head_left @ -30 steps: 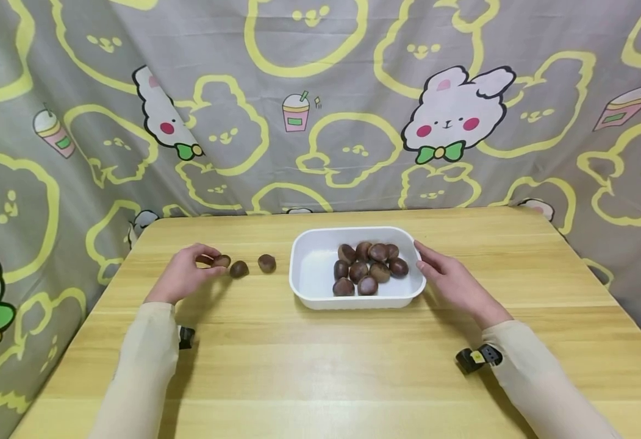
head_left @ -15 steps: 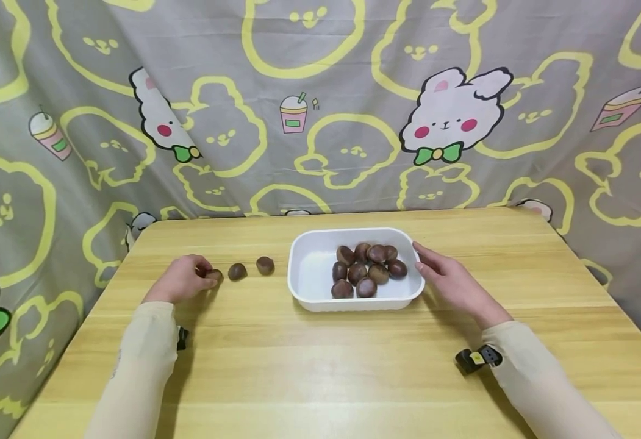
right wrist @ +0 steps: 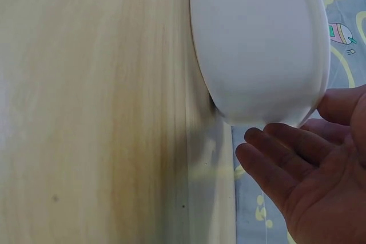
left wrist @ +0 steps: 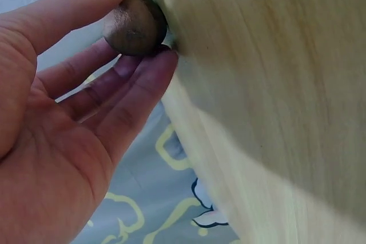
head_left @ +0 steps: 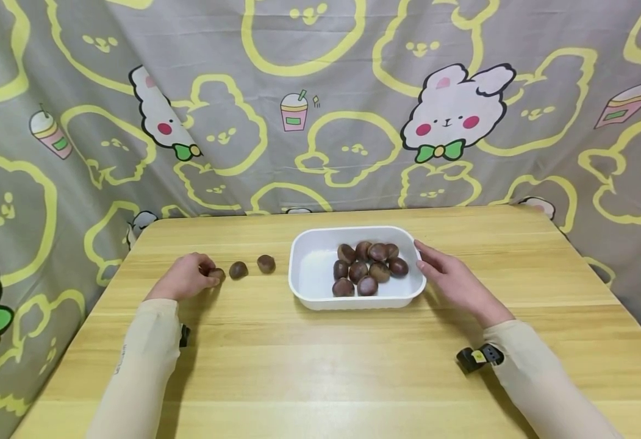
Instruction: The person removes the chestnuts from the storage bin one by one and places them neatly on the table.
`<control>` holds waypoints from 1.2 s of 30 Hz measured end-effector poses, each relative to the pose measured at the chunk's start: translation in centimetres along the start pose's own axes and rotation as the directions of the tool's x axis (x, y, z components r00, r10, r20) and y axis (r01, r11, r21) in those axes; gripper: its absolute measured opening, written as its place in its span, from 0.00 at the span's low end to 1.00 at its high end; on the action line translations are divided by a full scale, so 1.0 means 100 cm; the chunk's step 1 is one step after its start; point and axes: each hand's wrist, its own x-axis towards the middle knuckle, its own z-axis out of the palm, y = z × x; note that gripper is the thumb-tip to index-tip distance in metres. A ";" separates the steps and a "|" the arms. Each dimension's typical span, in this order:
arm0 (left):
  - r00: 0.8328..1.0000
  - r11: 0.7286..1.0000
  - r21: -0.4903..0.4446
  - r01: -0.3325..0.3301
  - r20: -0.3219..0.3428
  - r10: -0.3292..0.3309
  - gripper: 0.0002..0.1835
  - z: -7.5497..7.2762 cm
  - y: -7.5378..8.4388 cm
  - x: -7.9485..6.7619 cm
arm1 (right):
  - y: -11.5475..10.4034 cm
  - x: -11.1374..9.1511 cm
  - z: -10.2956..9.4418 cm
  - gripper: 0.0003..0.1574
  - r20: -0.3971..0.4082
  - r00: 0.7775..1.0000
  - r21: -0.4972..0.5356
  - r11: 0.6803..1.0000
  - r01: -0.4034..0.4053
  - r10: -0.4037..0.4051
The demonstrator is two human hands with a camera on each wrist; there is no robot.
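My left hand (head_left: 183,277) is at the left of the table, thumb and fingertips pinching a brown chestnut (left wrist: 135,21) down at the tabletop. To its right, two more chestnuts continue the row: a nearer one (head_left: 238,270) and a farther one (head_left: 266,264). A white plastic container (head_left: 311,291) stands right of them with several chestnuts (head_left: 379,271) grouped in its right part. My right hand (head_left: 454,277) rests against the container's right end. In the right wrist view its fingers are fairly straight beside the outer wall, with the thumb by the rim.
The wooden table (head_left: 309,378) ends at the back against a grey patterned curtain (head_left: 353,164), which also hangs along both sides. Black wrist cameras (head_left: 471,361) are strapped near the cuffs of both pale sleeves (head_left: 143,360).
The left hand has moved its chestnut slightly left and down, to the left end of the row, widening the gap to its neighbour. The right hand and the container stay in place.
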 end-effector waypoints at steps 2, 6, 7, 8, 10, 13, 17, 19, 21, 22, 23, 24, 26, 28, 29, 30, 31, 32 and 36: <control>1.000 1.000 0.002 -0.004 0.009 0.004 0.20 0.000 0.000 0.000 | 0.000 0.000 0.000 0.34 0.001 1.000 0.000 1.000 -0.004 0.004; 0.999 1.000 0.011 -0.008 0.035 0.008 0.23 -0.002 0.001 -0.002 | -0.001 0.001 0.000 0.33 0.004 1.000 0.001 1.000 -0.009 0.009; 0.999 1.000 0.015 -0.009 0.039 0.009 0.24 -0.002 0.002 -0.003 | -0.001 0.001 -0.001 0.33 0.005 1.000 0.002 1.000 -0.009 0.009; 0.999 1.000 0.017 -0.007 0.041 0.006 0.26 -0.003 0.002 -0.003 | -0.002 0.001 -0.001 0.33 0.006 1.000 0.002 1.000 -0.008 0.008; 0.999 1.000 0.012 -0.004 0.036 0.003 0.28 -0.006 0.004 -0.004 | -0.003 0.001 -0.002 0.33 0.007 1.000 0.003 1.000 -0.008 0.008; 1.000 1.000 0.003 -0.009 0.006 0.009 0.30 -0.010 0.009 -0.004 | -0.004 0.001 -0.002 0.34 0.012 1.000 0.006 1.000 -0.008 0.008; 0.998 0.999 -0.029 -0.041 -0.054 0.039 0.27 -0.017 0.020 -0.004 | -0.005 0.002 -0.003 0.34 0.019 1.000 0.007 1.000 -0.011 0.011; 0.995 0.996 -0.060 -0.063 -0.086 0.058 0.25 -0.019 0.029 -0.002 | -0.005 0.002 -0.004 0.34 0.020 1.000 0.008 1.000 -0.015 0.015; 0.990 0.989 -0.109 -0.096 -0.116 0.083 0.22 -0.019 0.041 0.000 | -0.004 0.001 -0.005 0.34 0.020 1.000 0.008 1.000 -0.020 0.019; 0.986 0.983 -0.139 -0.122 -0.131 0.104 0.21 -0.018 0.048 0.002 | -0.004 0.001 -0.005 0.34 0.018 1.000 0.008 1.000 -0.023 0.023; 0.982 0.974 -0.169 -0.148 -0.143 0.125 0.20 -0.016 0.054 0.004 | -0.004 0.001 -0.005 0.35 0.018 1.000 0.009 1.000 -0.026 0.025; 0.977 0.964 -0.201 -0.176 -0.153 0.146 0.19 -0.014 0.060 0.007 | -0.004 0.001 -0.005 0.35 0.019 0.999 0.010 1.000 -0.027 0.027; 0.969 0.940 -0.256 -0.223 -0.162 0.186 0.17 -0.008 0.072 0.011 | -0.004 0.001 -0.005 0.35 0.018 0.999 0.012 0.999 -0.030 0.030; 0.965 0.921 -0.301 -0.249 -0.160 0.209 0.16 -0.001 0.084 0.015 | -0.004 0.001 -0.005 0.35 0.017 0.999 0.015 0.999 -0.031 0.031; 0.963 0.914 -0.314 -0.259 -0.156 0.220 0.16 0.002 0.090 0.017 | -0.004 0.001 -0.005 0.35 0.018 0.999 0.017 0.999 -0.031 0.030; 0.962 0.907 -0.324 -0.267 -0.152 0.229 0.15 0.006 0.095 0.019 | -0.004 0.001 -0.005 0.35 0.018 0.999 0.020 0.999 -0.030 0.030; 0.958 0.901 -0.331 -0.280 -0.150 0.243 0.15 0.009 0.101 0.021 | -0.004 0.001 -0.004 0.35 0.019 0.999 0.023 0.999 -0.030 0.030; 0.954 0.894 -0.335 -0.298 -0.148 0.262 0.15 0.013 0.106 0.023 | -0.004 0.001 -0.004 0.35 0.020 0.999 0.024 0.999 -0.030 0.030; 0.919 0.850 -0.349 -0.395 -0.129 0.374 0.13 0.029 0.129 0.029 | -0.004 0.001 -0.003 0.35 0.028 0.999 0.027 0.999 -0.032 0.031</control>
